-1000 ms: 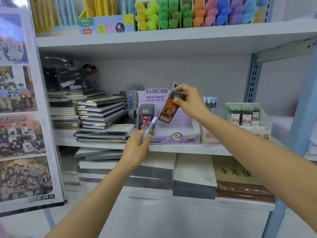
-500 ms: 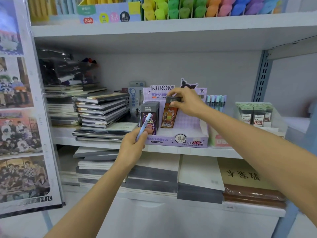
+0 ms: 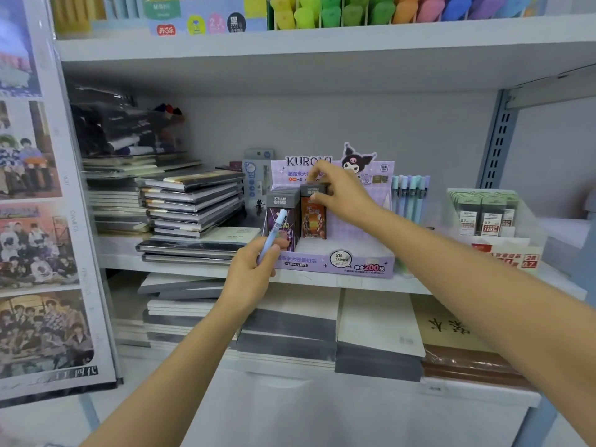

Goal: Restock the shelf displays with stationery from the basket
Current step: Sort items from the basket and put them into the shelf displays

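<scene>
While the right hand (image 3: 338,196) pinches the orange lead box (image 3: 313,216) by its top, standing it upright, a purple row (image 3: 282,217) sits just to its left in the Kuromi display tray (image 3: 335,266). Nearer, the left hand (image 3: 250,275) grips a blue pen (image 3: 272,235), likely awaiting its slot.

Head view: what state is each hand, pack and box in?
right hand: pinches the orange pack by its top.
orange pack: upright in the purple display box, beside the dark packs.
left hand: holds the blue pen, pointing up.
purple display box: partly filled.
</scene>
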The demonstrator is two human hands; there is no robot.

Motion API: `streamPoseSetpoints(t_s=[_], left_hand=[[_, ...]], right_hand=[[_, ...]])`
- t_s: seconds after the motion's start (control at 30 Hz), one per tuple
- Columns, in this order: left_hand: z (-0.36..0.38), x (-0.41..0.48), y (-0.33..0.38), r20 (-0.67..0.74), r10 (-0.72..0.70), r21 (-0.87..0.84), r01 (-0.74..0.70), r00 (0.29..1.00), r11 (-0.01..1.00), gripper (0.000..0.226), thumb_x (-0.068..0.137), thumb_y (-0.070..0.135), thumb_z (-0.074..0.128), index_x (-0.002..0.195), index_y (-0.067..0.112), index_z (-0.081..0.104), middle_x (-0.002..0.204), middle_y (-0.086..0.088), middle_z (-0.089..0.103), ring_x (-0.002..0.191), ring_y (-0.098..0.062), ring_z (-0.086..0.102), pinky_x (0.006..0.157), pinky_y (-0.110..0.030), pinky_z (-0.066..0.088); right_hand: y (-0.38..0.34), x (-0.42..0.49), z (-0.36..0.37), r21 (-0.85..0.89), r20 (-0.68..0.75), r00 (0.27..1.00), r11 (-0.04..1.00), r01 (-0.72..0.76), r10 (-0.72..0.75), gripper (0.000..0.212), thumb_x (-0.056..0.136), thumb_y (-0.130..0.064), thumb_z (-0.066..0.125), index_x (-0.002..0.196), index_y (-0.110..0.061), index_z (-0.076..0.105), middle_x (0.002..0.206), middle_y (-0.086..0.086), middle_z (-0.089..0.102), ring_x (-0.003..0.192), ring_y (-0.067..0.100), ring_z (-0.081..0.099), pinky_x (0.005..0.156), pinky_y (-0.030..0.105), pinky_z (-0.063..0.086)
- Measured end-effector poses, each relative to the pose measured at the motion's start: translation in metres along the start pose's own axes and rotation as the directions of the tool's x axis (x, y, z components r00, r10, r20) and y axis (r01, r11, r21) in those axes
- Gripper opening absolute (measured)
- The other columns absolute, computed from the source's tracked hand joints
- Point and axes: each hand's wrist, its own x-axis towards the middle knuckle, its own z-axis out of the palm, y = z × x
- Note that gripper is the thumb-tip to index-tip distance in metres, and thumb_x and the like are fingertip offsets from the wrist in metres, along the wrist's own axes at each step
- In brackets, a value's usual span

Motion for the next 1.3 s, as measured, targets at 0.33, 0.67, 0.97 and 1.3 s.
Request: streamPoseSetpoints(t_s=[0.33, 0.67, 0.97, 1.3], left_hand=[[-0.002, -0.007, 0.014, 0.011, 0.004, 0.007, -0.004, 1.0, 1.0, 0.023, 0.102, 0.025, 0.045, 0.11, 0.024, 0.067, 0.084, 0.006, 0.052, 0.056, 0.006, 0.047, 0.052, -0.01, 0.039], [0.054, -0.018, 0.072, 0.115, 0.134, -0.156, -0.116, 0.984, 0.981, 0.018, 0.102, 0.023, 0.046, 0.104, 0.021, 0.064, 0.088, 0.001, 0.062, 0.063, -0.001, 0.052, 0.054, -0.011, 0.039], [0.117, -0.021, 0.084, 0.183, 0.446, 0.509, -0.472, 0.876, 0.72, 0.055, 0.095, 0.027, 0.053, 0.145, 0.015, 0.033, 0.147, -0.006, 0.033, 0.136, -0.023, 0.029, 0.114, -0.048, 0.021], [0.141, 0.001, 0.039, 0.311, 0.275, 0.675, -0.416, 0.91, 0.609, 0.061, 0.102, 0.033, 0.034, 0.153, 0.011, 0.008, 0.161, -0.002, 0.011, 0.148, -0.015, 0.005, 0.113, -0.04, -0.021]], right_hand=[[-0.009, -0.014, -0.013, -0.024, -0.164, 0.986, 0.999, 0.034, -0.038, 0.02, 0.088, -0.023, 0.069, 0.106, -0.014, 0.068, 0.108, 0.003, 0.053, 0.096, 0.016, 0.051, 0.087, 0.025, 0.041], [-0.026, -0.077, -0.065, 0.595, 0.119, 0.993, 0.801, -0.069, -0.003, 0.017, 0.09, -0.006, 0.065, 0.104, 0.003, 0.068, 0.092, 0.016, 0.072, 0.078, 0.015, 0.068, 0.071, 0.023, 0.057], [0.05, -0.094, -0.17, 0.381, -0.294, 0.934, 0.921, -0.081, 0.204, 0.011, 0.1, -0.009, 0.049, 0.106, -0.002, 0.055, 0.096, 0.021, 0.067, 0.075, 0.02, 0.071, 0.071, 0.028, 0.059], [0.084, -0.124, -0.145, 0.309, -0.2, 0.95, 0.935, -0.172, 0.241, 0.013, 0.103, -0.016, 0.041, 0.106, -0.006, 0.048, 0.091, 0.017, 0.068, 0.076, 0.02, 0.072, 0.07, 0.032, 0.061]])
